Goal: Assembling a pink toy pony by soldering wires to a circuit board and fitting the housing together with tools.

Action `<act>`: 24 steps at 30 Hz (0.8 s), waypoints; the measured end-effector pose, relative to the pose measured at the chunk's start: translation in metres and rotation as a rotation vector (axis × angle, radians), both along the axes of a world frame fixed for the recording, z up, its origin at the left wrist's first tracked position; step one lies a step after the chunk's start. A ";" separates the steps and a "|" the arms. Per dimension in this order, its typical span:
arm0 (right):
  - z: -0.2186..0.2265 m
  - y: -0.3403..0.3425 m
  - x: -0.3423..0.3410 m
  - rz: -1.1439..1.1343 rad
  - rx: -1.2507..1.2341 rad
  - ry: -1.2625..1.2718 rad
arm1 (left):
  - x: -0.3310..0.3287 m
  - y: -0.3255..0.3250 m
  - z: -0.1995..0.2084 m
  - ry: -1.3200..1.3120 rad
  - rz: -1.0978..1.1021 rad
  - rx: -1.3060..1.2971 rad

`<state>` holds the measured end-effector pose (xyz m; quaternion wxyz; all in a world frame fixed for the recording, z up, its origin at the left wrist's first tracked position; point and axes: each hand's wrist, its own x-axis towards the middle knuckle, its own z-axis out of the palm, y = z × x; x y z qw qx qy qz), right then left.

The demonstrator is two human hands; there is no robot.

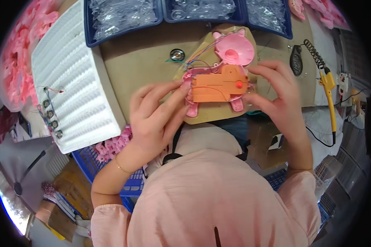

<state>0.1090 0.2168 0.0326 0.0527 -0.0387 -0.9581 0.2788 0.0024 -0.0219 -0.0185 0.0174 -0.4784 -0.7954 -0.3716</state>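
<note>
A pink animal-shaped plastic toy shell (235, 47) lies open side up on a tan board (210, 119) at the table's near edge. An orange mechanism housing (214, 88) with a red round knob sits in its body. Thin coloured wires (203, 53) run from the body up past the head. My left hand (154, 111) grips the shell's left end, fingertips pressed over its rim. At the opposite end, my right hand (278, 92) has thumb and index finger spread around the edge; whether they touch it I cannot tell. A small round speaker (177, 54) lies to the upper left.
Blue trays (163, 18) of clear plastic parts line the back. A white foam tray (107, 99) with several small speakers (50, 113) stands left, beside pink shells (24, 53). On the right are a yellow soldering iron (329, 88), its coiled holder (313, 51) and a dark oval piece (296, 61).
</note>
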 end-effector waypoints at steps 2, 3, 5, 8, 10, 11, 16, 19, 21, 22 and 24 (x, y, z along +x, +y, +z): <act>-0.001 0.001 0.005 -0.040 0.055 0.027 | -0.004 0.020 0.010 0.112 -0.054 0.013; -0.006 -0.002 0.001 -0.002 0.078 0.033 | -0.006 0.029 0.012 0.112 -0.064 0.015; -0.012 -0.007 0.001 0.027 0.098 0.040 | -0.006 0.044 0.014 0.243 -0.158 -0.145; -0.020 -0.006 0.002 0.097 0.254 0.133 | 0.005 0.045 0.009 0.282 -0.129 -0.200; -0.023 -0.003 0.001 0.086 0.189 0.178 | 0.002 0.047 0.010 0.273 -0.148 -0.205; -0.024 0.000 0.001 0.087 0.188 0.182 | 0.000 0.048 0.011 0.262 -0.165 -0.207; -0.026 -0.002 0.003 0.068 0.130 0.136 | 0.002 0.048 0.008 0.256 -0.174 -0.204; -0.016 0.015 -0.008 0.158 0.026 -0.015 | 0.007 0.047 0.002 0.266 -0.132 -0.171; -0.011 0.007 -0.034 0.166 0.044 0.136 | 0.008 0.046 0.000 0.245 -0.088 -0.120; -0.007 0.001 -0.047 0.163 0.070 0.268 | 0.008 0.044 0.002 0.251 -0.095 -0.124; -0.011 -0.002 -0.069 0.243 0.162 0.231 | 0.011 0.039 0.007 0.174 -0.029 -0.094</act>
